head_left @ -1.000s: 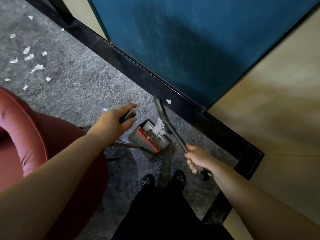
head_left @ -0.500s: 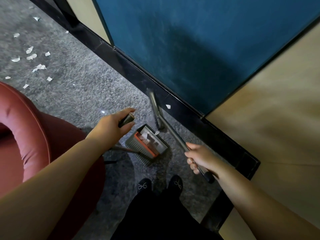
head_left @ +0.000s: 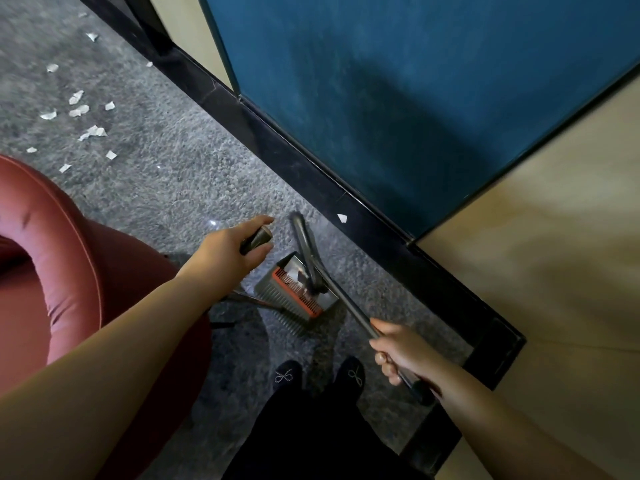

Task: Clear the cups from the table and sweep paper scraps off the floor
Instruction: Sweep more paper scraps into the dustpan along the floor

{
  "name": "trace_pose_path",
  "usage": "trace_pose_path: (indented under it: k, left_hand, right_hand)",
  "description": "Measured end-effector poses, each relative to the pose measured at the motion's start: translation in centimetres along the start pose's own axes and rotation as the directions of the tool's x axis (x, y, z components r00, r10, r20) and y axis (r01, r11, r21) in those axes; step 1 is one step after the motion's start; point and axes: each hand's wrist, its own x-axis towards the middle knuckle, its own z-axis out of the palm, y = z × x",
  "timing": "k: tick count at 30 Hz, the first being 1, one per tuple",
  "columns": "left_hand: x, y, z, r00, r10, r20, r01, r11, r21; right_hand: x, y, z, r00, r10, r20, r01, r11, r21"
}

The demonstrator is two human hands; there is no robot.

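My left hand point(head_left: 232, 250) grips the dark top end of the dustpan handle point(head_left: 257, 239). The grey dustpan point(head_left: 290, 296) with a red comb strip stands on the grey carpet just below it. My right hand point(head_left: 398, 351) grips the broom's long dark handle point(head_left: 349, 308). The broom head point(head_left: 304, 244) lies over the dustpan's mouth. One white paper scrap point(head_left: 342, 218) sits at the black baseboard beyond the broom. Several more paper scraps point(head_left: 80, 116) lie scattered on the carpet at the far left.
A red upholstered armchair point(head_left: 62, 258) fills the left side, close to my left arm. A black baseboard point(head_left: 304, 174) runs diagonally under a blue wall panel point(head_left: 398, 81) and a beige wall point(head_left: 554, 237). My black shoes point(head_left: 318, 375) stand behind the dustpan.
The broom head swept in over the dustpan's mouth, and the white scraps that stood at the pan's front are now inside or hidden. My view shifted slightly left.
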Motion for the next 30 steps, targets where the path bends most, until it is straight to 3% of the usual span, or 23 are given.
trace_pose_path:
  k: [4,12,19,26,30]
  left_hand:
    - [-0.2,0.0,-0.2,0.997,-0.05,-0.058,0.046,0.997,-0.059]
    - [2.9,1.8,-1.8,0.992,-0.058,-0.112,0.04,0.986,-0.161]
    - [8.5,3.7,-3.9,0.997,-0.009,-0.073,-0.002,0.988,-0.155]
    - [13.1,4.2,-3.1,0.997,-0.019,-0.072,0.01,0.992,-0.126]
    - [15.0,4.3,-2.7,0.993,-0.083,-0.089,0.063,0.976,-0.206]
  right_hand:
    - [-1.9,-2.1,-1.6,0.998,-0.063,0.007,0.062,0.997,0.04]
    - [-1.9,-8.3,-4.4,0.973,-0.188,-0.13,0.179,0.981,-0.081]
    - [1.3,-13.7,-7.2,0.944,-0.23,-0.238,0.182,0.961,-0.209]
    - [5.5,-16.8,-9.9,0.956,-0.219,-0.197,0.129,0.912,-0.389]
    - [8.6,-19.5,-11.3,0.96,-0.196,-0.202,0.084,0.885,-0.459]
